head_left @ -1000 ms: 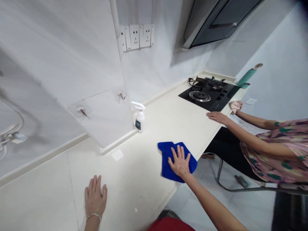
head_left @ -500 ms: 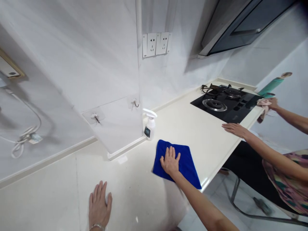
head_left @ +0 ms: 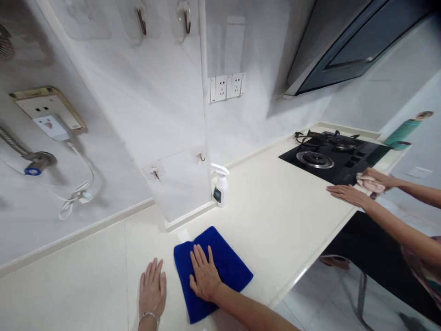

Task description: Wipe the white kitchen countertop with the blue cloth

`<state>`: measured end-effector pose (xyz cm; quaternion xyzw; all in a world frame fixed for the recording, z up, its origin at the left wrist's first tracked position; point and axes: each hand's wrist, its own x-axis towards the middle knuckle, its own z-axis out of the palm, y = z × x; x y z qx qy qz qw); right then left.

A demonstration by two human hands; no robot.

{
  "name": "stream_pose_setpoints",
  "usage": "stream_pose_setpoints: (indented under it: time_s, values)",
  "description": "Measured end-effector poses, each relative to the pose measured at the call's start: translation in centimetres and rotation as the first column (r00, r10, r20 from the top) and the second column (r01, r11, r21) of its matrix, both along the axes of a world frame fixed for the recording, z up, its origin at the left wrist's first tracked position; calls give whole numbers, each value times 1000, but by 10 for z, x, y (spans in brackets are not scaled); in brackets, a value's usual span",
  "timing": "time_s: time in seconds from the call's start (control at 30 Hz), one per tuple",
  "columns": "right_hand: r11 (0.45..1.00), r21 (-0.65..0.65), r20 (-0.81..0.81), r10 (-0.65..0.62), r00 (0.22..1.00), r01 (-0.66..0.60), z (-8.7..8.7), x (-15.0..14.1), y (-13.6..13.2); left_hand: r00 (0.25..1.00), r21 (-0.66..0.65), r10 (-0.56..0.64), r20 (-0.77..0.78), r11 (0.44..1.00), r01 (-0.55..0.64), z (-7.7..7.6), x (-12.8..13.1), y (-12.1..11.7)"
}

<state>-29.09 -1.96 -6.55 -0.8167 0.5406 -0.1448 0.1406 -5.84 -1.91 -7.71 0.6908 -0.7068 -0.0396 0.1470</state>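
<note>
My right hand lies flat with spread fingers, pressing on a blue cloth that is spread over the pale countertop. To the left of the cloth, my left hand rests palm down on the bare counter, fingers stretched out and holding nothing. A bracelet circles its wrist. Behind the cloth, by the wall corner, a white spray bottle stands upright.
Farther right, a co-worker's hand moves a pinkish rag at the black gas stove; the other lies on the counter. A range hood hangs above. Hooks and a socket panel are on the walls. A green roll stands beyond the stove.
My right hand has moved left with the blue cloth, which has turned and lies nearer my left hand. The view has shifted. The co-worker's rag has moved onto the stove's near corner.
</note>
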Motion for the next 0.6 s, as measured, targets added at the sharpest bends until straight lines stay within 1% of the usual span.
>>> stream_pose_setpoints:
  time_s: [0.07,0.13,0.2,0.27,0.33,0.37,0.4,0.43,0.5,0.53,0.6]
  values:
    - [997,3,17,82,996,-82,2,-3,6,1000,5,1,-22,1000,-1,-1,1,0]
    - [992,-2,21,127,992,-127,4,-17,2,999,-2,-3,-51,1000,3,-4,4,1]
    - [994,-19,15,105,994,-105,5,-38,-8,996,-16,-2,-86,1000,0,-7,5,2]
    - [998,-45,6,45,999,-44,4,-60,-19,990,-53,47,-135,997,-54,-9,0,3]
    - [998,-64,-7,19,1000,-20,0,-77,-26,980,-122,83,-183,987,-107,-9,-16,4]
    - [997,-73,-15,14,1000,-16,-3,-83,-26,979,-160,64,-195,982,-97,-9,-28,5]
    - [997,-83,-23,6,1000,-8,-6,-86,-26,981,-193,16,-195,980,-55,-9,-43,6]
    - [995,-95,-30,-10,999,7,-9,-88,-24,982,-209,-65,-178,978,27,-8,-59,8]
    - [991,-120,-44,-66,997,60,-15,-86,-17,967,-194,-226,-120,960,200,-9,-92,15]
    - [988,-131,-50,-95,994,87,-17,-85,-12,958,-170,-275,-86,951,258,-9,-107,19]
    - [982,-144,-61,-133,989,124,-22,-86,-1,955,-121,-294,-34,950,289,-10,-128,29]
